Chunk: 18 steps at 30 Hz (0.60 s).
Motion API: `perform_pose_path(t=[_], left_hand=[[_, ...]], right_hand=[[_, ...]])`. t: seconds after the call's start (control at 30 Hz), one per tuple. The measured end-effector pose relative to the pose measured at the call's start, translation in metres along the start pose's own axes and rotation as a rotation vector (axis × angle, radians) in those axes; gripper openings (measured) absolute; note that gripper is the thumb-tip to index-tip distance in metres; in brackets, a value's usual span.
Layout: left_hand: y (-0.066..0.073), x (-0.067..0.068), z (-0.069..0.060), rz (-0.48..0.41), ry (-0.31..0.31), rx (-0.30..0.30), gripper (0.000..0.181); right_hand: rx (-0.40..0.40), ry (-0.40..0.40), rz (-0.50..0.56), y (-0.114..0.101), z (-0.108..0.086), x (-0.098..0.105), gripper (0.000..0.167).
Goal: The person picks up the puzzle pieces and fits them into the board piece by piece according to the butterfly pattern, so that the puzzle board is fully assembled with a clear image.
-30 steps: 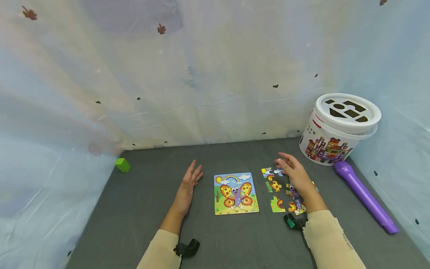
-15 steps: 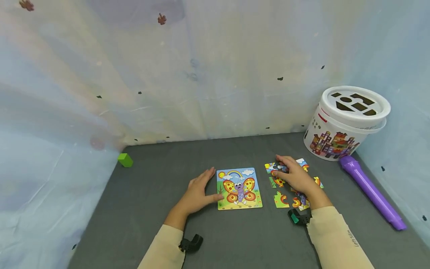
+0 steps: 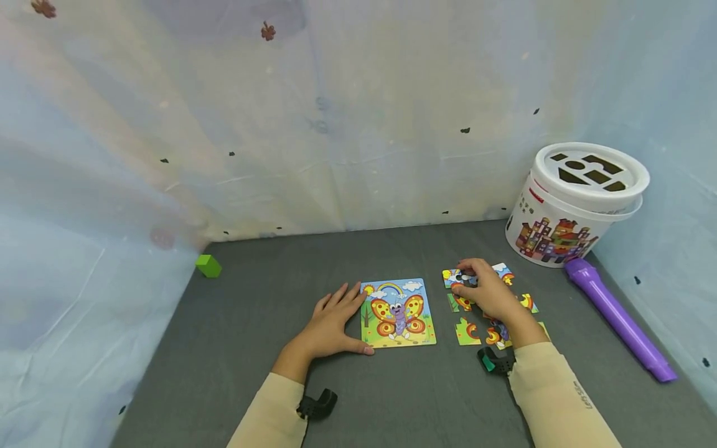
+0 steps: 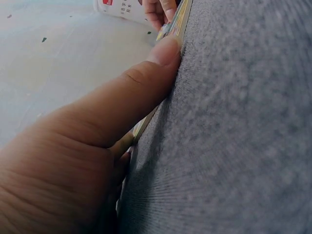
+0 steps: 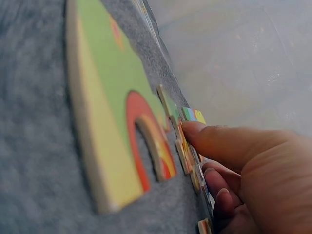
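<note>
The square butterfly picture board [image 3: 399, 317] lies flat on the dark grey cloth. At its left edge rests my left hand [image 3: 327, 326], fingers spread and thumb by the lower left corner; in the left wrist view the thumb [image 4: 122, 97] lies along the board's edge. Loose puzzle pieces lie right of the board, among them a green one with a red arc [image 3: 467, 332], large in the right wrist view [image 5: 107, 107]. Over the upper left pieces, my right hand [image 3: 493, 292] pinches a blue and yellow piece [image 3: 449, 278] between thumb and curled fingers. Its palm hides several pieces.
A white bucket [image 3: 551, 218] with a cut-out lid stands at the back right. Beside it a purple tube [image 3: 618, 320] lies slanting along the right side. A green block [image 3: 208, 266] sits at the back left, near the hanging backdrop.
My left hand has come right to the board's edge and spread its fingers. My right hand has lowered onto the upper left pieces. The head view has shifted slightly.
</note>
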State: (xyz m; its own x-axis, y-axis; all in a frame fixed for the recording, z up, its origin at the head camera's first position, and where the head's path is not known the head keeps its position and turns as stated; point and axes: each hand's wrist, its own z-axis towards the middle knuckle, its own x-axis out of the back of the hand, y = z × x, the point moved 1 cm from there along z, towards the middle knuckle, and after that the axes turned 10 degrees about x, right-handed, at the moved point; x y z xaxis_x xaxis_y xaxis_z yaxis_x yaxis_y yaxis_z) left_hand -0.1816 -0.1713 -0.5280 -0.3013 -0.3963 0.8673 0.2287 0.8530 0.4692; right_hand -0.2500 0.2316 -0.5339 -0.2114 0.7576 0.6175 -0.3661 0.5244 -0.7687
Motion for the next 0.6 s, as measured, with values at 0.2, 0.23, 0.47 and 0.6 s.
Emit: perform_pose_path(t=[0.2, 0.23, 0.47, 0.6], left_hand=[[-0.0009, -0.0019, -0.0005, -0.005, 0.007, 0.008, 0.129], [-0.0012, -0.0022, -0.0003, -0.003, 0.009, 0.006, 0.129], [-0.0014, -0.0021, 0.0006, 0.002, 0.007, 0.004, 0.129], [-0.0012, -0.0018, 0.0007, 0.001, 0.005, 0.006, 0.129]], right_hand=[[-0.046, 0.065, 0.09, -0.0024, -0.0036, -0.0004, 0.052], [-0.049, 0.08, 0.103, -0.0029, -0.0045, -0.0005, 0.048], [-0.007, 0.184, 0.142, -0.0025, -0.0074, -0.0014, 0.023], [0.006, 0.233, 0.149, -0.003, -0.0077, -0.0006, 0.02]])
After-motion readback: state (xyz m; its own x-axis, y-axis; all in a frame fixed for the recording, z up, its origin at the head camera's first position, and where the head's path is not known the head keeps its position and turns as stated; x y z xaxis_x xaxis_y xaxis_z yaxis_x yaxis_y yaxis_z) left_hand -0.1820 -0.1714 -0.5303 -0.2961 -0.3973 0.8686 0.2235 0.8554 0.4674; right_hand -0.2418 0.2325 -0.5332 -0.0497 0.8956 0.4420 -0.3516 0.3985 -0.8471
